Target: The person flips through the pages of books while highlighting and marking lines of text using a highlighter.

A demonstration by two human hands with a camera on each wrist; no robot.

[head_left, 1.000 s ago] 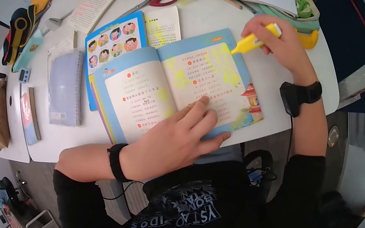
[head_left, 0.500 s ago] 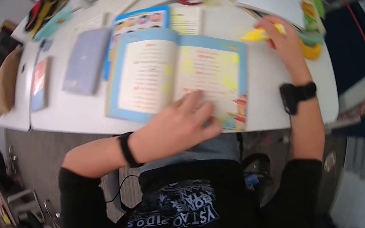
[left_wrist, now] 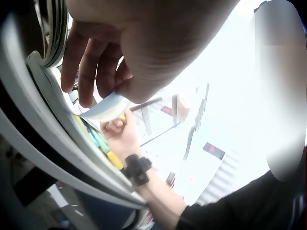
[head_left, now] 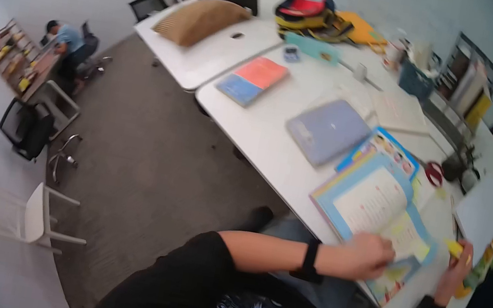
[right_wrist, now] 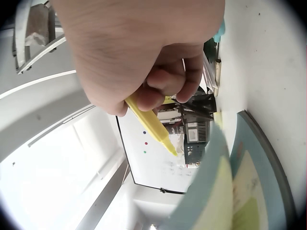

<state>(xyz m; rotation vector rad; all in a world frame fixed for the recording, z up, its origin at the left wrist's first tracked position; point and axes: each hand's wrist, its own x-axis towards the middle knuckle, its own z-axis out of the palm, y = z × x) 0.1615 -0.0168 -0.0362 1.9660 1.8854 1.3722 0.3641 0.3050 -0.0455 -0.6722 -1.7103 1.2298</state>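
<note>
Seemingly to raise it, the left hand (head_left: 363, 257) pinches a blue-bordered page (left_wrist: 108, 110) of the open paper book (head_left: 371, 201), near right on the white table (head_left: 257, 133); the right hand (head_left: 459, 259) grips a yellow plastic highlighter (right_wrist: 149, 123) clear.

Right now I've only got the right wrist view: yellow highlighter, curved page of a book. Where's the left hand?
Observer: The left hand is at the open book; in the left wrist view it appears to pinch a page.
Operator: Anything on the table to the book's left?
Observer: A lilac notebook, lying on the white table.
Operator: Anyone else around?
Observer: Yes, in the head view a person in a light blue top is at a desk across the room.
</note>
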